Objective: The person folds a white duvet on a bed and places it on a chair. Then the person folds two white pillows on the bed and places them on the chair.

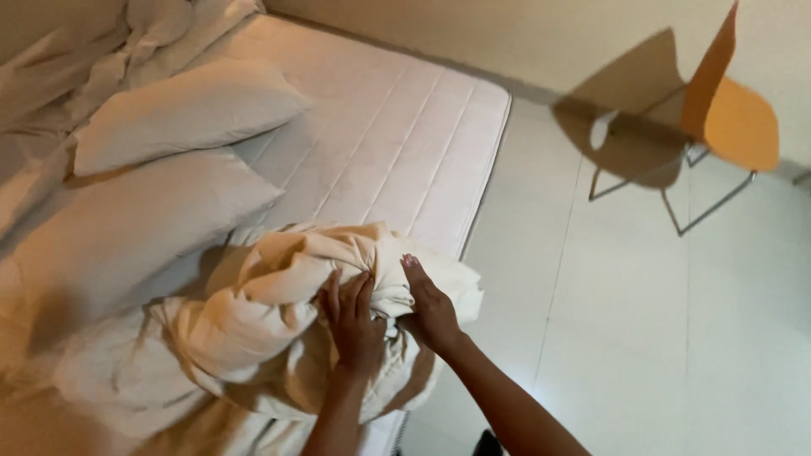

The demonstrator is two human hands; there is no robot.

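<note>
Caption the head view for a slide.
Both hands, left hand and right hand, grip a bunched cream duvet at the bare mattress edge.

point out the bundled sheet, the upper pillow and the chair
bundled sheet (279, 295), head view, top fold
upper pillow (186, 110), head view, middle of its face
chair (742, 127), head view, orange seat

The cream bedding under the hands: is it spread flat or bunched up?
Bunched up: the cream bedding sits in a creased heap, both hands pressing on it.
</note>
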